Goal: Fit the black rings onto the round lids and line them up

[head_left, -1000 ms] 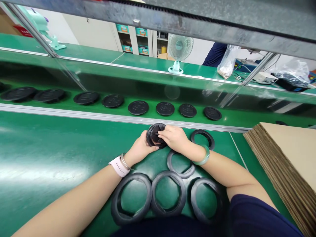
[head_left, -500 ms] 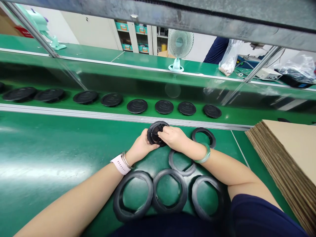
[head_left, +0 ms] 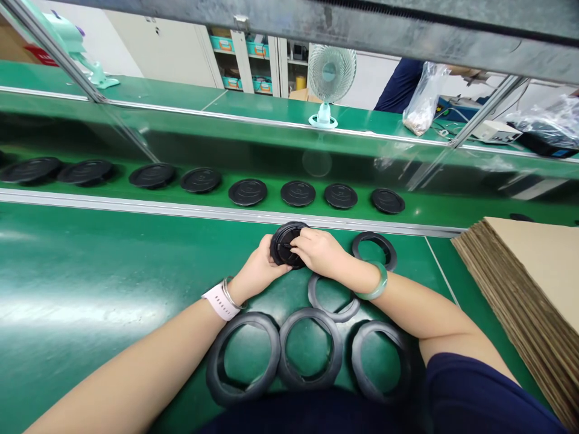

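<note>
My left hand (head_left: pixel 259 268) is closed around the left edge of a round black plastic part (head_left: pixel 281 246), which is tilted toward me above the green bench. Fingers of my right hand (head_left: pixel 323 252) are pinched at the part's recessed middle; whether they grip a small piece there is hidden. Just below my right wrist lies a thin grey-black ring (head_left: pixel 346 313), and another ring (head_left: pixel 389 250) is beyond it. Closer to my body are three larger rings, one at the left (head_left: pixel 215 374), a middle ring (head_left: pixel 337 355) and a right ring (head_left: pixel 359 355).
Behind a metal rail (head_left: pixel 181 210), several black discs (head_left: pixel 248 191) lie in a row on a green belt (head_left: pixel 275 211). A stack of cardboard sheets (head_left: pixel 534 265) stands at the right. A small fan (head_left: pixel 324 114) and a person's dark sleeve (head_left: pixel 398 90) are across the bench.
The discs on the belt sit slightly farther left, and the view has shifted a little. Both hands stay on the round part, which is turned slightly.
</note>
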Tool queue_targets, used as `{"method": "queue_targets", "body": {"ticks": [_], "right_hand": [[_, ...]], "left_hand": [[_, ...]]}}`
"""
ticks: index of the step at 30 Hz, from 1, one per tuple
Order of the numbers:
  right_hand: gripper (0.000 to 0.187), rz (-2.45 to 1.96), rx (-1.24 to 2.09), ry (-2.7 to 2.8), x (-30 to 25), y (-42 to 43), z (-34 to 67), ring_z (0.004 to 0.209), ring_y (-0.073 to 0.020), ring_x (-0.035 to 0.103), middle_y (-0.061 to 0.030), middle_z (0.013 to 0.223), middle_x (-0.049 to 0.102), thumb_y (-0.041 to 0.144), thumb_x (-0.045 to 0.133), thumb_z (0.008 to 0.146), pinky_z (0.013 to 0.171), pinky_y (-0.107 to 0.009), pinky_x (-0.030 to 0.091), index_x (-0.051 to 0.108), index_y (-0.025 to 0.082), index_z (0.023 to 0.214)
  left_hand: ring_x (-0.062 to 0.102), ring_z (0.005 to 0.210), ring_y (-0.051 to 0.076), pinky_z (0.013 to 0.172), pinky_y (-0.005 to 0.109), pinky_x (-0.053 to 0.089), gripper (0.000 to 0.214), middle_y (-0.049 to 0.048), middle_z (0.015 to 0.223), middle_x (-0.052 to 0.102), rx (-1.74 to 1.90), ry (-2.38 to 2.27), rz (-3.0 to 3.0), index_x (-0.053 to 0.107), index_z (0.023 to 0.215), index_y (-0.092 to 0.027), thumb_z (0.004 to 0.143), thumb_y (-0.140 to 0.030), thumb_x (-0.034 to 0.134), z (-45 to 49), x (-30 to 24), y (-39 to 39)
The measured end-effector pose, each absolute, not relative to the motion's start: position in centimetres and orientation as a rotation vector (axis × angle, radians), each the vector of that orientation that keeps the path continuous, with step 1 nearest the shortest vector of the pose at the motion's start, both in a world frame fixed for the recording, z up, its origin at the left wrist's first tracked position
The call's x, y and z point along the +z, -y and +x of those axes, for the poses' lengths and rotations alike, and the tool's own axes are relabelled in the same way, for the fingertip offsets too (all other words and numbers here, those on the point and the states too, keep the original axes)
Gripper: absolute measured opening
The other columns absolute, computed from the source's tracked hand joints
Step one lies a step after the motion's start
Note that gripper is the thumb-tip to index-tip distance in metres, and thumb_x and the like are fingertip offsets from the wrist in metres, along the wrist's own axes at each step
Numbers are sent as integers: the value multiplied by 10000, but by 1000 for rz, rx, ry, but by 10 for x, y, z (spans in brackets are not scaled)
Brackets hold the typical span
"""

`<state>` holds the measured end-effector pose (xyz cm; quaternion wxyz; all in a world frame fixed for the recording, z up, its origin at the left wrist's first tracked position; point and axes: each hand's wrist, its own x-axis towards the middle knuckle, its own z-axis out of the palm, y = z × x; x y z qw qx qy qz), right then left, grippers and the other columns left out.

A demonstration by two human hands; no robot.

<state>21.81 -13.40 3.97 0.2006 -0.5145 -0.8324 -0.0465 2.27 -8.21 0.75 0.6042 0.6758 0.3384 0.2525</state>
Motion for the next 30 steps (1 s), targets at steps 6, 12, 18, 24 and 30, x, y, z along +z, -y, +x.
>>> {"method": "queue_targets", "body": {"ticks": [6, 12, 18, 24, 30], "right_hand": [[129, -1527, -60, 2374, 43, 135, 215, 835, -209, 591, -104, 925, 623, 205, 584, 963, 754, -321, 494, 678, 130, 1010], [351, -1619, -131, 2438, 46, 138, 208, 878, -228, 603, -137, 994, 629, 169, 522, 983, 778, -348, 517, 569, 103, 1324], [335, -1661, -103, 2502, 52, 137, 206, 896, -242, 587, -143, 994, 623, 149, 508, 970, 766, -361, 507, 616, 96, 1282], [348, -1504, 66, 1821, 51, 133, 226, 1017, -238, 551, -119, 1107, 592, 281, 599, 960, 905, -395, 472, 605, 163, 1287], [124, -1589, 570, 1584, 40, 122, 228, 889, -188, 551, -21, 925, 589, 260, 690, 875, 825, -336, 447, 633, 181, 952]], "left_hand": [[684, 960, 237, 815, 360, 574, 594, 18, 1030, 640, 600, -808, 1613, 433, 1108, -222, 679, -323, 830, 23, 10, 84], [681, 988, 238, 839, 366, 576, 620, 23, 1059, 643, 617, -823, 1583, 450, 1117, -212, 652, -302, 850, 24, 11, 85], [679, 1029, 251, 894, 401, 571, 668, 48, 1124, 646, 622, -815, 1531, 457, 1150, -208, 627, -279, 868, 23, 8, 83], [619, 1172, 266, 1032, 465, 506, 692, 74, 1208, 636, 770, -752, 1396, 451, 1145, -208, 606, -252, 884, 25, 5, 79], [520, 1311, 327, 1117, 530, 422, 887, 146, 1392, 528, 708, -740, 1591, 389, 1294, -215, 589, -313, 918, 21, 0, 81]]}}
